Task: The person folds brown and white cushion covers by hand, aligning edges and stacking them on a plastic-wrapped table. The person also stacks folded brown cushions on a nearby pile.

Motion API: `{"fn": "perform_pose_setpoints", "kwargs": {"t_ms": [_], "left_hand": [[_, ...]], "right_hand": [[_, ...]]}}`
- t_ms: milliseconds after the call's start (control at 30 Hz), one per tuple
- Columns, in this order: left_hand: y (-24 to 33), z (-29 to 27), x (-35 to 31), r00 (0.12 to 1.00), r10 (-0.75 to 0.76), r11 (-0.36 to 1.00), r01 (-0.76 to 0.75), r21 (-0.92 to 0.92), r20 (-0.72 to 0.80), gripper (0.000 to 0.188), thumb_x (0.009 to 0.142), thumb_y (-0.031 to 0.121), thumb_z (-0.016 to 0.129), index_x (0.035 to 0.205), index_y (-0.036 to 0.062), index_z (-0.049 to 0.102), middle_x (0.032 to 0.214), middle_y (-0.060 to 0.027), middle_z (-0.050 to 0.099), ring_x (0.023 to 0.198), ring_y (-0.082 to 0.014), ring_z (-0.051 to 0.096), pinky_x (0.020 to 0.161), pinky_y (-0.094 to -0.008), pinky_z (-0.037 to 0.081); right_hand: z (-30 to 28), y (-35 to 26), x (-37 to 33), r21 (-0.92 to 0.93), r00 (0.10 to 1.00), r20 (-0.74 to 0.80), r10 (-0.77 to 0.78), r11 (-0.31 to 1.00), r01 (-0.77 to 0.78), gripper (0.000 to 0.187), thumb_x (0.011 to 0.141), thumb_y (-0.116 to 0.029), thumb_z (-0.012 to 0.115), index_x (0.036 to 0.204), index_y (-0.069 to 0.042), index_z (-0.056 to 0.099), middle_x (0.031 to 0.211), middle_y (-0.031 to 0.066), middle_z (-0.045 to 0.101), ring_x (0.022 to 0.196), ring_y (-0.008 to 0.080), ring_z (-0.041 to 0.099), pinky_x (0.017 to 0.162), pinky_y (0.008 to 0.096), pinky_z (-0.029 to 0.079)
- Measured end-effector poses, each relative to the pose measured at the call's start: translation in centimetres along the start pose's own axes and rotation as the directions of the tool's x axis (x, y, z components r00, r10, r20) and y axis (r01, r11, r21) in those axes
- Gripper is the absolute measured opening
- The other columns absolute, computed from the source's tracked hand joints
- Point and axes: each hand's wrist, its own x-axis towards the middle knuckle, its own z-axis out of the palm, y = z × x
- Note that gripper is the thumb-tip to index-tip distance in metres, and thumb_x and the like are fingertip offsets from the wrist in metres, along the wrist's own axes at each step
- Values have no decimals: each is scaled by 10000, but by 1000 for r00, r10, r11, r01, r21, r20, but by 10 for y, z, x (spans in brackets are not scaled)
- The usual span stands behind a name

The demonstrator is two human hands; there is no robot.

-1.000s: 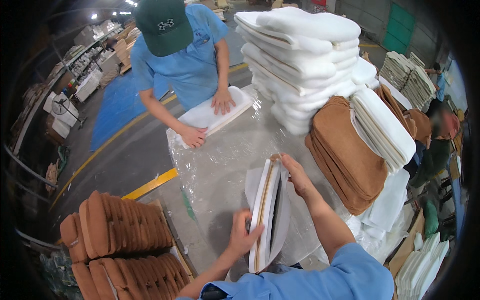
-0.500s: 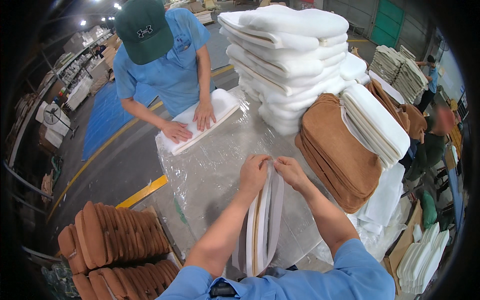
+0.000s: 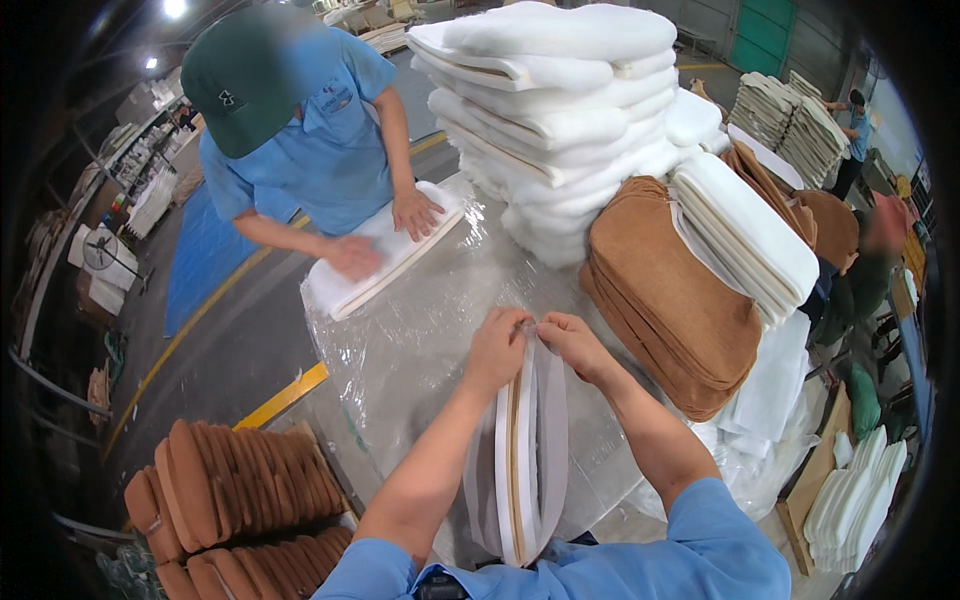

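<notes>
At the plastic-wrapped table [image 3: 415, 365]: tan-striped fabric cover [image 3: 514, 470], six o'clock
Left hand [image 3: 497, 350]: fingers pinching its twelve-o'clock end
Right hand [image 3: 572, 345]: fingers pinching alongside

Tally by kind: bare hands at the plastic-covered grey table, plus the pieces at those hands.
Camera wearer's bare left hand and bare right hand: 2
Co-worker's bare hands: 2
Long white fabric band with brown stripe: 1
Folded fluffy white pad: 1
Total: 6

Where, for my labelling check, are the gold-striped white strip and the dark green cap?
Gold-striped white strip [image 3: 515, 460]: head view, middle of its stripe.
Dark green cap [image 3: 236, 72]: head view, crown.
</notes>
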Motion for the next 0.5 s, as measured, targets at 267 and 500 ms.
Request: {"fn": "perform_pose_setpoints", "kwargs": {"t_ms": [267, 500], "left_hand": [[-15, 5, 9, 969, -246, 959, 249, -135, 35, 159, 945, 117, 664, 1019, -15, 714, 932, -113, 685, 857, -198, 658, 788, -318, 517], [-27, 22, 4, 977, -213, 962, 213, -170, 18, 145, 994, 114, 618, 1055, 6, 693, 970, -77, 669, 842, -138, 610, 785, -293, 501]], "right_hand": [[25, -13, -11, -677, 863, -161, -479, 690, 256, 218, 876, -198, 734, 950, -1, 677, 945, 138, 687, 840, 306, 686, 749, 406, 527], [20, -40, 0, -785, 808, -115, -577, 551, 282, 122, 909, -137, 686, 913, -15, 698, 911, 138, 698, 801, 335, 665, 737, 402, 530]]}}
